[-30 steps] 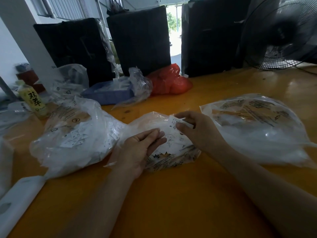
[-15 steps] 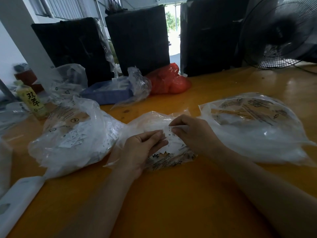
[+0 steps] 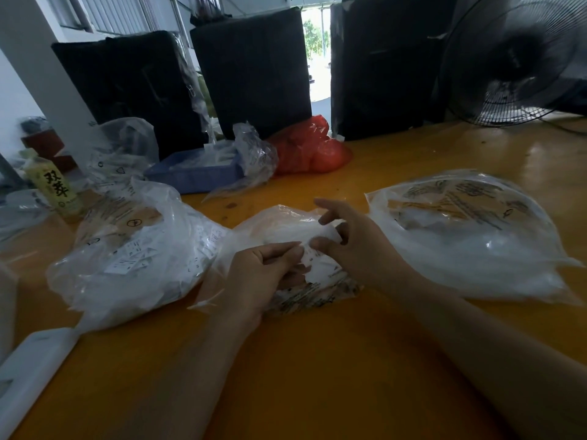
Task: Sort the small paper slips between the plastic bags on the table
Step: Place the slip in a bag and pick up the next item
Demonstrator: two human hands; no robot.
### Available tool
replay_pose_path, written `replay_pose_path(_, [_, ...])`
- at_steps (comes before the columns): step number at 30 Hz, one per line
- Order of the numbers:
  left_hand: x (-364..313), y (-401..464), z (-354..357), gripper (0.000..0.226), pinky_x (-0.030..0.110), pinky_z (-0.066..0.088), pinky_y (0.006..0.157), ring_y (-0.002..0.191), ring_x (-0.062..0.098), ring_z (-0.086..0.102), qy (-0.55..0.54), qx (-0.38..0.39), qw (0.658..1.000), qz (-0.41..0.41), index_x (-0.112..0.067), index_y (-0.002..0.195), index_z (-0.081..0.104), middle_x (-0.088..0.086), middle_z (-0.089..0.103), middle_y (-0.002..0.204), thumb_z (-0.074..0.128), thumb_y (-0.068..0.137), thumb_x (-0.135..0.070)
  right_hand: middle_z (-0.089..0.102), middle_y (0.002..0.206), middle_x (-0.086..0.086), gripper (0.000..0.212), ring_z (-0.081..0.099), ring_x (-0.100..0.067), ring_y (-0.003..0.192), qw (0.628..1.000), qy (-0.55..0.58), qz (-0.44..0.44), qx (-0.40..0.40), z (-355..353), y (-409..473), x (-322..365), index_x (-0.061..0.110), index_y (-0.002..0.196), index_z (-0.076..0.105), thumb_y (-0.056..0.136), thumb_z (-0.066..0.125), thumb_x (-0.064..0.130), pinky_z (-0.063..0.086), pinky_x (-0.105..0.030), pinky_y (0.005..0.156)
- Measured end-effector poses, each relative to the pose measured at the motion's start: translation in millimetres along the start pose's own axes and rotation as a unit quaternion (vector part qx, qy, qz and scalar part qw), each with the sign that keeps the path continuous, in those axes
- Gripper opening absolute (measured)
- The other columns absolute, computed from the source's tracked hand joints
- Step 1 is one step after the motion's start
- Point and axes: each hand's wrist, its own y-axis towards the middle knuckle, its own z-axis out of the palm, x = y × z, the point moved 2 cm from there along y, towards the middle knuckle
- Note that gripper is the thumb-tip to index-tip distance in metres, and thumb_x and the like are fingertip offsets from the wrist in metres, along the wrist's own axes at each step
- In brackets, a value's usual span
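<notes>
Right, both hands sit on the middle bag (image 3: pixel 286 227), w/ the left hand (image 3: pixel 254 277) curled, its fingertips pinching bag film and what looks like a slip (image 3: pixel 313 260) at the bag's mouth. The right hand (image 3: pixel 352 246) meets it from the other side: thumb and a bent finger nip the same white bit, index and another finger lifted free (can't tell whether it's paper alone or paper plus film).

To do this step well, imo: keep the left hand pinning the mouth open, let the right take just one slip by its edge, read the size mark, then lift it clear before heading to a side bag. Thin film clings, so pull slow or extra slips drag out.

Outward: the left bag (image 3: pixel 127 255) bulges w/ printed slips, just beside the middle bag; the right bag (image 3: pixel 470 242) lies flatter, near the right wrist. All on the orange table (image 3: pixel 317 376); a blue tray (image 3: pixel 193 176) and red bag (image 3: pixel 308 150) sit further back.

Vs 1 s ago: the right hand then held a slip up, clear above the bag; it has since come down to the mouth and the two hands have closed together. Bags haven't shifted.
</notes>
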Motion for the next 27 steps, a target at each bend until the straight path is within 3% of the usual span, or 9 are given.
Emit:
replay_pose_path(2, [-0.6,1.6,-1.1,0.033,0.021,0.062,0.069,0.088,0.021,0.081,-0.035,-0.016,0.999,-0.01,-0.02,0.105,0.08,0.009,0.082,0.09,0.08,0.075,-0.034,0.06,0.114,0.02,0.057,0.068,-0.003,0.086,0.995,0.074,0.054,-0.026,-1.7,-0.2,-0.8,0.035,0.143,0.044,0.093,0.069,0.043,0.06,-0.024,0.073])
replay_pose_path(4, [-1.2,3.5,-2.9,0.034,0.02,0.061,0.067,0.092,0.022,0.081,-0.095,-0.033,0.995,-0.029,-0.014,0.108,0.08,0.012,0.082,0.095,0.081,0.076,-0.027,0.069,0.101,0.014,0.034,0.071,-0.003,0.082,0.992,0.089,0.078,-0.049,-3.8,0.0,-3.7,0.028,0.125,0.058,0.095,0.068,0.039,0.061,-0.027,0.076])
replay_pose_path(7, [-0.4,5.1,-5.0,0.031,0.019,0.061,0.063,0.094,0.027,0.081,-0.165,-0.05,0.983,-0.057,-0.009,0.104,0.082,0.015,0.082,0.097,0.083,0.075,-0.019,0.074,0.089,0.014,0.005,0.072,-0.003,0.077,0.993,0.087,0.062,-0.04,-1.7,-1.7,-4.5,0.03,0.099,0.066,0.096,0.07,0.029,0.058,-0.018,0.072])
replay_pose_path(10, [0.9,5.5,-4.1,0.033,0.019,0.061,0.063,0.094,0.027,0.081,-0.165,-0.041,0.984,-0.054,-0.009,0.104,0.082,0.011,0.082,0.102,0.083,0.073,-0.02,0.073,0.086,0.017,0.006,0.072,-0.002,0.076,0.996,0.078,0.042,-0.01,3.7,-3.6,-0.9,0.032,0.095,0.068,0.095,0.071,0.026,0.056,-0.014,0.071])
replay_pose_path(15, [1.0,5.3,-3.0,0.038,0.02,0.061,0.065,0.095,0.026,0.081,-0.149,-0.036,0.987,-0.038,-0.013,0.106,0.08,0.004,0.083,0.104,0.083,0.071,-0.025,0.073,0.088,0.015,0.014,0.069,0.001,0.078,1.0,0.0,0.013,0.011,7.7,-6.0,4.3,0.027,0.109,0.072,0.099,0.065,0.033,0.058,-0.017,0.076])
replay_pose_path(19, [0.6,4.7,-2.4,0.042,0.021,0.062,0.065,0.096,0.025,0.081,-0.136,-0.037,0.99,-0.032,-0.013,0.109,0.08,0.004,0.082,0.105,0.083,0.071,-0.028,0.071,0.092,0.017,0.018,0.068,0.003,0.086,1.0,0.015,0.001,0.011,7.4,-7.6,7.6,0.03,0.109,0.072,0.093,0.071,0.038,0.055,-0.012,0.077])
replay_pose_path(21, [-1.0,3.3,-1.9,0.034,0.021,0.061,0.065,0.095,0.019,0.08,-0.099,-0.038,0.994,-0.016,-0.02,0.106,0.081,-0.002,0.083,0.103,0.084,0.074,-0.031,0.072,0.09,0.017,0.011,0.068,0.002,0.085,1.0,0.026,0.0,-0.007,7.4,-7.3,8.3,0.031,0.103,0.072,0.092,0.074,0.028,0.056,-0.013,0.077])
replay_pose_path(24, [-8.6,-0.1,-4.7,0.018,0.016,0.058,0.063,0.086,0.003,0.077,0.054,-0.054,0.995,0.064,-0.041,0.101,0.077,-0.014,0.082,0.097,0.082,0.089,-0.029,0.073,0.084,0.013,0.009,0.07,-0.004,0.079,0.997,0.059,0.012,-0.054,0.8,-5.2,8.1,0.032,0.097,0.071,0.093,0.074,0.024,0.059,-0.021,0.075])
replay_pose_path(27, [-18.6,-3.9,-9.1,0.027,0.015,0.058,0.064,0.086,-0.003,0.074,0.208,-0.091,0.96,0.164,-0.049,0.108,0.07,-0.019,0.079,0.104,0.077,0.095,-0.027,0.073,0.087,0.012,0.01,0.07,-0.004,0.081,0.995,0.068,0.034,-0.071,-7.1,-3.5,6.2,0.029,0.105,0.072,0.096,0.07,0.03,0.06,-0.025,0.077])
